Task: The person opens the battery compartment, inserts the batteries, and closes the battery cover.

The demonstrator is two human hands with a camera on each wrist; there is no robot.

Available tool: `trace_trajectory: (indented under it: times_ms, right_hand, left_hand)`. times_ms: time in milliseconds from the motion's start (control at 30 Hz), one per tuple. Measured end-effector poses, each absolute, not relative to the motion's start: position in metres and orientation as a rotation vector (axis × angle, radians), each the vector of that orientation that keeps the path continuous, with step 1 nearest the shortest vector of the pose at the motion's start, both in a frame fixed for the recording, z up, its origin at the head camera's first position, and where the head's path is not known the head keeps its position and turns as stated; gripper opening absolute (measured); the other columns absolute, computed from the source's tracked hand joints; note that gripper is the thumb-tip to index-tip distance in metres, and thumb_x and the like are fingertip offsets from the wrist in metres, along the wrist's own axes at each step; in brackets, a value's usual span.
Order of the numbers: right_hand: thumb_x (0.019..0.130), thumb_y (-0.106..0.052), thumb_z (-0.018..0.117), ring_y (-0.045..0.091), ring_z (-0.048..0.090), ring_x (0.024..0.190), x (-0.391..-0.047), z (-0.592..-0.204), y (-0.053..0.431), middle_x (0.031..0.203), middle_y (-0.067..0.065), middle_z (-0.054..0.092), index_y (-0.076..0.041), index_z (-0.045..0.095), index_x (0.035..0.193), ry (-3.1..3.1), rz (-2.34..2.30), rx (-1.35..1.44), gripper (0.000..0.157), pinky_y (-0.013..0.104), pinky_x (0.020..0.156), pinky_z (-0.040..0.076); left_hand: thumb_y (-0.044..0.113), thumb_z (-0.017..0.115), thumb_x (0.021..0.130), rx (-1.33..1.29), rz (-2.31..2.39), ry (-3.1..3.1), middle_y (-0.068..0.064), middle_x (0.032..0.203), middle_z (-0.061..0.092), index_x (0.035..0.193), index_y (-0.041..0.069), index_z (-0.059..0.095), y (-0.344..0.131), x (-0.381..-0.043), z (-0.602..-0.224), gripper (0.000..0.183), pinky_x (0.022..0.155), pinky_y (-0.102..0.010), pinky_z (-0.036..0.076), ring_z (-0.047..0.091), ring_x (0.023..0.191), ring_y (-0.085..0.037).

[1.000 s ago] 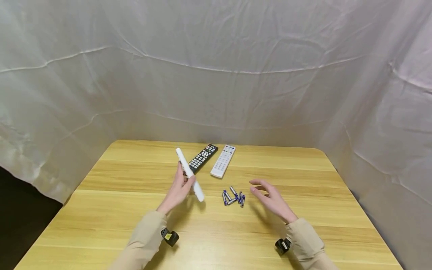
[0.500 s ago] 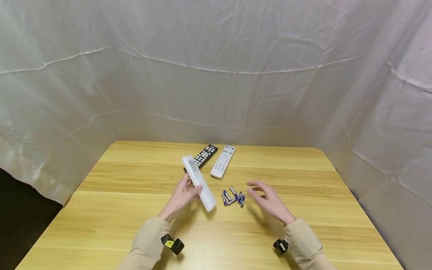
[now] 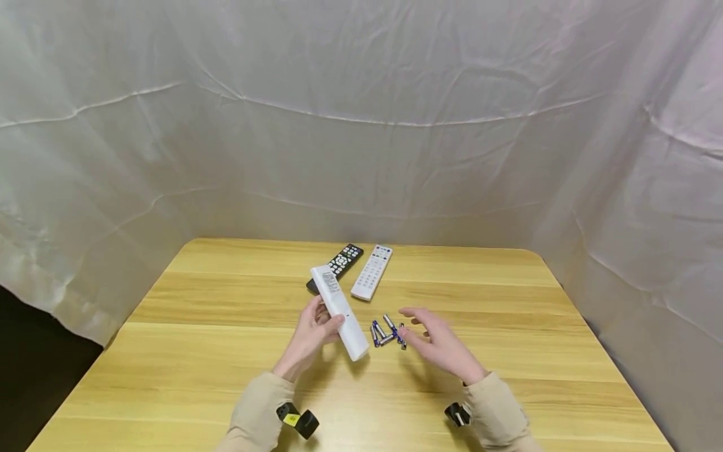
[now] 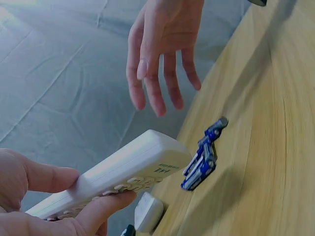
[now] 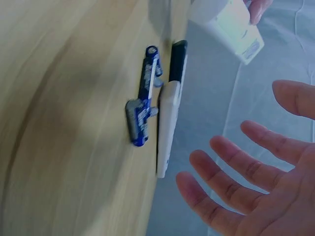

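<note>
A white remote control (image 3: 341,309) is held above the table in my left hand (image 3: 309,333), thumb on its back and fingers underneath. Its label side faces up in the head view, while the left wrist view shows buttons on its underside. My right hand (image 3: 440,344) hovers beside several blue-and-silver batteries (image 3: 385,333) that lie loosely grouped on the table. Its fingers are spread and hold nothing, as the right wrist view shows (image 5: 256,182). From the head camera, the right thumb and fingers overlap the rightmost batteries.
A black remote control (image 3: 346,258) lies at the back of the wooden table (image 3: 226,301), partly covered by the held one. Next to it rests another white remote control (image 3: 373,274), buttons up. Pale cloth (image 3: 361,157) hangs behind the table and along its sides.
My left hand has turned the white remote control so its back faces up, and moved it right and nearer. My right hand has drifted left, over the edge of the battery group.
</note>
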State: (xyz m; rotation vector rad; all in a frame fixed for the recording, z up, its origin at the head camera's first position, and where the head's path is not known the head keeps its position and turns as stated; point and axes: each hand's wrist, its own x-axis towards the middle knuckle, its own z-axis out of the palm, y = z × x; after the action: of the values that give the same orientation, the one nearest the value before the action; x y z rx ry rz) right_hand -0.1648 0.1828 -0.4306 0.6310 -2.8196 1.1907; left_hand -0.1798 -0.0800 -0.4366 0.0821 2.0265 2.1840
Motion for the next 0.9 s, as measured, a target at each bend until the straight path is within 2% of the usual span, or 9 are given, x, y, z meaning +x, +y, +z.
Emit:
trace_trajectory:
  times_ms: [233,400,633,733,900]
  right_hand:
    - [0.096,-0.025,0.068,0.036,0.065,0.112,-0.163,-0.434,0.162,0.132,0.018,0.064,-0.004,0.057,0.137,-2.755,1.069,0.721,0.048,0.054,0.094,0.059]
    - [0.094,-0.028,0.069,0.029,0.068,0.1,-0.161,-0.437,0.149,0.123,0.016,0.066,-0.007,0.056,0.139,-2.767,0.996,0.76,0.051,0.04,0.083,0.06]
    - [0.093,-0.028,0.07,0.026,0.068,0.1,-0.156,-0.435,0.143,0.133,0.017,0.061,-0.011,0.048,0.147,-2.841,1.03,0.782,0.06,0.042,0.081,0.063]
    - [0.092,-0.028,0.072,0.02,0.067,0.095,-0.154,-0.434,0.141,0.131,0.016,0.062,-0.011,0.05,0.145,-2.842,0.996,0.793,0.06,0.034,0.077,0.063]
    - [0.091,-0.027,0.074,0.011,0.064,0.086,-0.153,-0.434,0.137,0.123,0.011,0.063,-0.01,0.055,0.139,-2.813,0.895,0.802,0.055,0.019,0.072,0.055]
  left_hand:
    - [-0.003,0.047,0.098,0.085,2.241,1.869,-0.036,0.145,0.04,0.156,-0.004,0.017,-0.072,-0.177,-0.438,0.066,0.101,-0.053,0.058,0.05,0.129,-0.05]
    - [0.0,0.044,0.101,0.073,2.269,1.816,-0.035,0.148,0.035,0.156,-0.005,0.016,-0.065,-0.177,-0.442,0.062,0.099,-0.049,0.06,0.05,0.13,-0.049]
    - [0.004,0.044,0.103,0.003,2.275,1.835,-0.033,0.148,0.033,0.153,-0.008,0.02,-0.061,-0.178,-0.445,0.057,0.094,-0.039,0.063,0.057,0.122,-0.04]
    - [0.006,0.044,0.104,-0.033,2.28,1.839,-0.032,0.146,0.034,0.15,-0.009,0.025,-0.06,-0.178,-0.445,0.052,0.093,-0.036,0.063,0.061,0.115,-0.032]
    - [0.01,0.046,0.105,-0.063,2.282,1.863,-0.03,0.142,0.038,0.146,-0.011,0.031,-0.06,-0.176,-0.444,0.048,0.095,-0.033,0.062,0.063,0.109,-0.025]
